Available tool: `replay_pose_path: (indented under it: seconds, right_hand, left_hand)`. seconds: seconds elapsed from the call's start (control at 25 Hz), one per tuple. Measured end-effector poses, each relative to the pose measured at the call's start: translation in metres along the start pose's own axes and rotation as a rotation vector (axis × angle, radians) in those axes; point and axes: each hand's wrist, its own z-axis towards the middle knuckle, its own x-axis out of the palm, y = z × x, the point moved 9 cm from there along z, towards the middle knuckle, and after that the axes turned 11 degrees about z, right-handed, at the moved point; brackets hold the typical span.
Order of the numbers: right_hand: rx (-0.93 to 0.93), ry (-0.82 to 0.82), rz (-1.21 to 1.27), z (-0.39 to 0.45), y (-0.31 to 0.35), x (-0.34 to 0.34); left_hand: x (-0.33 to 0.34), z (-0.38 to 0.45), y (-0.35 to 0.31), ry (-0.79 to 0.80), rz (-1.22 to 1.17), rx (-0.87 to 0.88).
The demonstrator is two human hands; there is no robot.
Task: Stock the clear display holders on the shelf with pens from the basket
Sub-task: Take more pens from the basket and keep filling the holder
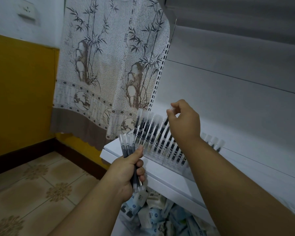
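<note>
Fingers of right hand (pixel 184 121) pinching one pen (pixel 166 120) above clear holders (pixel 162 150), left hand (pixel 128 169) gripping pen bundle (pixel 127 147)

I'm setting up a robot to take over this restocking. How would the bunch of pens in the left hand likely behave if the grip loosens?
The pens look thin, rigid and smooth-barrelled, so they would probably slide past each other and fan out. The left hand grips them mid-barrel, ends free, so one could slip out downward. They look light; round barrels would likely roll on the shelf.
</note>
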Motion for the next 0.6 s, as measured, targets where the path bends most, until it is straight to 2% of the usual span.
replay_pose_path:
  seconds: [0.08,0.28,0.4,0.48,0.6]
  right_hand:
    - [0.031,0.036,-0.008,0.002,-0.001,0.002]
    - [0.160,0.285,-0.141,-0.014,-0.021,0.032]
    - [0.109,0.244,-0.231,-0.021,-0.009,0.025]
    - [0.099,0.245,-0.158,-0.029,0.005,0.022]
    - [0.435,0.621,0.192,-0.068,0.000,0.059]
  left_hand:
    - [0.001,0.000,0.001,-0.003,-0.004,-0.005]
    - [0.003,-0.001,0.000,0.000,-0.008,-0.001]
    - [0.002,-0.002,0.000,0.015,0.019,0.000]
    - [0.006,-0.005,-0.001,0.043,0.039,0.005]
    - [0.014,-0.012,-0.003,0.083,0.057,0.006]
